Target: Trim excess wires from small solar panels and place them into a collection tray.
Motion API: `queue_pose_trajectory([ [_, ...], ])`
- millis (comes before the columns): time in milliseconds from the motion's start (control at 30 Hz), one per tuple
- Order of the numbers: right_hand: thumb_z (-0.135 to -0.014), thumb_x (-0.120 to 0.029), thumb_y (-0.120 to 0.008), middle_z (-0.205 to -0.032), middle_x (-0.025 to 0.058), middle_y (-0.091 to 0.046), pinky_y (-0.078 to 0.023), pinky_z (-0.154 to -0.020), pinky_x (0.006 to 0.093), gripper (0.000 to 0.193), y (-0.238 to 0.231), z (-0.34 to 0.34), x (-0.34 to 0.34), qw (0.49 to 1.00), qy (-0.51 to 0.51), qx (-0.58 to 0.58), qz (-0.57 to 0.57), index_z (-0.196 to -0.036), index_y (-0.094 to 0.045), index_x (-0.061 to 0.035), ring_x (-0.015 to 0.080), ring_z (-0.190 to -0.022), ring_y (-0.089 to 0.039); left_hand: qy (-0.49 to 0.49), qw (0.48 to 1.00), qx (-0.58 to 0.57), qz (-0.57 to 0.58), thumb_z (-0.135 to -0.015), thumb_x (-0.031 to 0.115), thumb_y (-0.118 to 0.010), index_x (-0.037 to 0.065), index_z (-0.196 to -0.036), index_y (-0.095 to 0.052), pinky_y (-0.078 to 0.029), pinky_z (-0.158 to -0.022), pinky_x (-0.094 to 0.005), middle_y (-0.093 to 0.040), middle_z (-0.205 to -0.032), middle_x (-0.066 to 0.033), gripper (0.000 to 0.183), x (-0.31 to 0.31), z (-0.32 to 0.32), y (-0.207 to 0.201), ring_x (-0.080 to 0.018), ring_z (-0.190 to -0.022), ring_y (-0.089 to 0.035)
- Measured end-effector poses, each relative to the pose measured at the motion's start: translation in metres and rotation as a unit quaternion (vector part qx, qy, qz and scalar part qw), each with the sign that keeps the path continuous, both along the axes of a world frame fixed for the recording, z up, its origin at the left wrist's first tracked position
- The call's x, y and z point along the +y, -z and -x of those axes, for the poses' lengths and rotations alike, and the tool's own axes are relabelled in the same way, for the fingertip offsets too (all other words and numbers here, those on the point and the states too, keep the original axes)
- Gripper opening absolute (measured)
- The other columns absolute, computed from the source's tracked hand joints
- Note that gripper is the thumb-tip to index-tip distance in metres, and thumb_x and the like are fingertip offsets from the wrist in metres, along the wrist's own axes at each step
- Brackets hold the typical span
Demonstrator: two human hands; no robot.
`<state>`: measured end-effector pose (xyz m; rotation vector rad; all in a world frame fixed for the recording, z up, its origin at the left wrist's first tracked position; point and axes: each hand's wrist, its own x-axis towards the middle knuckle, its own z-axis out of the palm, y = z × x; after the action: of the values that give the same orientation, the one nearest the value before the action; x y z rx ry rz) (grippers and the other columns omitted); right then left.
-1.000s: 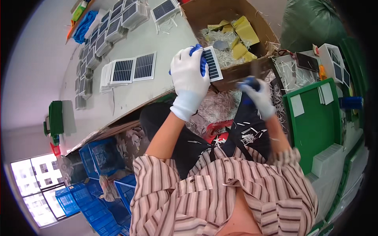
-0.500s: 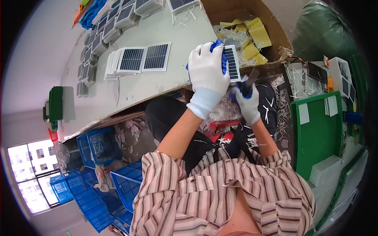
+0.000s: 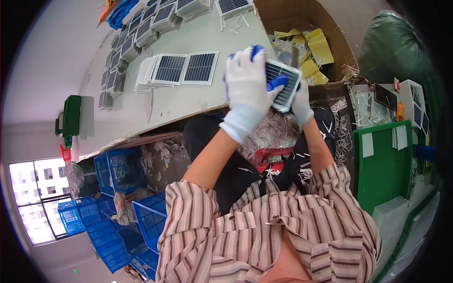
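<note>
My left hand [image 3: 247,78], in a white glove with blue palm and fingertips, is closed around a small solar panel [image 3: 283,89] with a white border. Its thumb lies across the dark cell face, and the panel is tilted over my lap at the table's edge. My right hand [image 3: 303,106], gloved the same way, is beside the panel's right edge; the panel covers its fingers. A dark flat blade [image 3: 295,55] sticks up behind the panel, in line with that hand; its handle is hidden. On the table, two panels [image 3: 200,68] lie face up beside a fanned row of panels [image 3: 146,73].
Stacks of panels [image 3: 146,32] line the table's [image 3: 188,101] far left side. A cardboard box [image 3: 325,16] holds yellow pieces and white scraps. To the right stand a green tray [image 3: 384,165] and a green sack [image 3: 394,47]. Blue crates [image 3: 122,170] are at the lower left.
My left hand has turned the panel, so its face now tilts toward me with the thumb over it. My right hand has come up behind the panel, and the blade now points upward.
</note>
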<state>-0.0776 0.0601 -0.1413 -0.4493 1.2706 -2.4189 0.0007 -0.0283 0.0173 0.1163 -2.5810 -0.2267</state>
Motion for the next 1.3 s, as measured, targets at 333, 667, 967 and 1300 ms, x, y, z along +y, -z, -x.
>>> queue_pose_trajectory([
  [333,-0.072,-0.013,-0.073,-0.074,0.0044,-0.063,-0.049,-0.064,0.0271,0.022,-0.028,-0.034,0.056,0.975,-0.137,0.086,-0.154,-0.088,-0.064,-0.0008,0.0105,-0.066,-0.059,-0.035,0.998,0.030,-0.033,-0.071,0.005,-0.062,0.007,-0.105,-0.061,-0.041,-0.090,-0.0437,-0.058,-0.106,-0.0133,0.034,0.009,0.007,0.022,-0.0333,-0.101,-0.053],
  [667,-0.088,-0.005,-0.058,-0.098,0.0084,-0.064,-0.053,-0.071,0.0269,0.026,-0.024,-0.037,0.000,0.992,0.094,-0.071,0.043,-0.111,-0.049,-0.0018,0.0158,-0.082,-0.064,-0.059,0.998,-0.008,0.011,-0.071,0.011,-0.065,0.008,-0.110,-0.061,-0.039,-0.090,-0.0449,-0.056,-0.108,-0.0142,0.039,0.021,0.008,0.018,-0.0352,-0.105,-0.049],
  [967,-0.091,-0.017,-0.055,-0.091,0.0062,-0.066,-0.052,-0.070,0.0247,0.021,-0.007,0.001,0.015,0.998,-0.059,-0.031,0.003,-0.103,-0.061,-0.0008,0.0110,-0.079,-0.064,-0.058,0.998,0.007,0.001,-0.071,0.011,-0.067,0.006,-0.112,-0.058,-0.035,-0.099,-0.0452,-0.055,-0.112,-0.0149,0.042,0.007,0.003,0.002,-0.0348,-0.107,-0.049],
  [1300,-0.075,-0.011,-0.071,-0.068,0.0014,-0.063,-0.046,-0.057,0.0213,0.017,-0.031,-0.033,0.060,0.971,-0.173,0.061,-0.154,-0.089,-0.066,-0.0018,0.0064,-0.060,-0.056,0.019,1.000,0.006,-0.014,-0.068,0.004,-0.063,0.009,-0.103,-0.062,-0.039,-0.093,-0.0424,-0.058,-0.106,-0.0110,0.035,0.014,0.009,0.020,-0.0318,-0.104,-0.051],
])
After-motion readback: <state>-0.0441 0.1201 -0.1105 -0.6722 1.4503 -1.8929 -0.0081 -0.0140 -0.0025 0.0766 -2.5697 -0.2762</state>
